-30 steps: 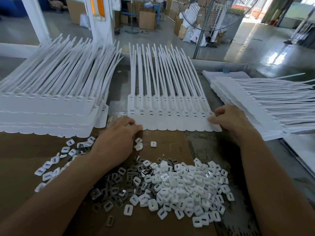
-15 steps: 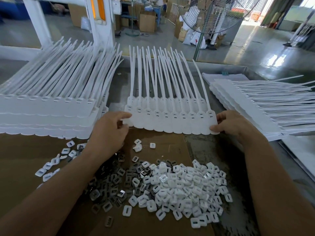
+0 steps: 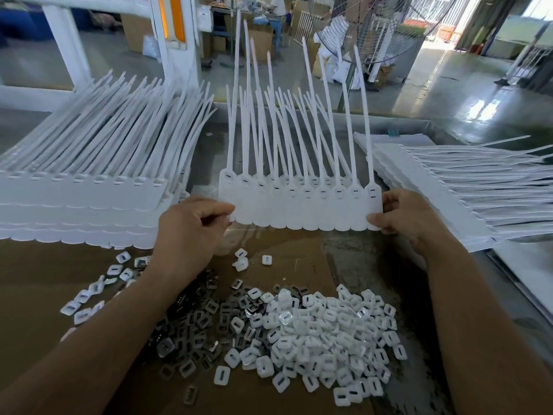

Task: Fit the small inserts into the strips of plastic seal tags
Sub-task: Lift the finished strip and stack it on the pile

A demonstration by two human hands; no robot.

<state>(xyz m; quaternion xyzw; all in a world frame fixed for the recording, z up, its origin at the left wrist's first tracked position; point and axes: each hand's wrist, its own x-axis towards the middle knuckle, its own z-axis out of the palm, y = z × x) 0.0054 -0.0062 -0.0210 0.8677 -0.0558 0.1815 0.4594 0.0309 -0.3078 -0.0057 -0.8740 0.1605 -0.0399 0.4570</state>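
1. The strip of seal tags is held up above the cardboard sheet. Its row of joined heads runs left to right, and its thin tails rise up and toward the far side
2. The left hand pinches the strip's lower left corner between the thumb and a curled forefinger. Its other fingers are folded in, and I can see nothing else in them
3. The right hand grips the lower right corner, with the thumb on the near face and the fingers wrapped behind the edge
4. The strip's long axis therefore spans the gap between the two hands, and the slotted pockets at the top of each head face the person
5. The white inserts lie in a heap on the near side of the strip, lower than both hands and well apart from it
6. Darker metal-looking pieces make up the left part of that heap, beside the left forearm
7. A few stray inserts sit just near of the left hand, so I judge that hand closer to a single loose piece and the right hand closer to the white bulk
8. As I read it, the strip must come down flat, pockets up, on the far side of the heap before either hand can let go and pick
9. A stack of strips lies to the left and another stack to the right, each beside the held strip but not touching it
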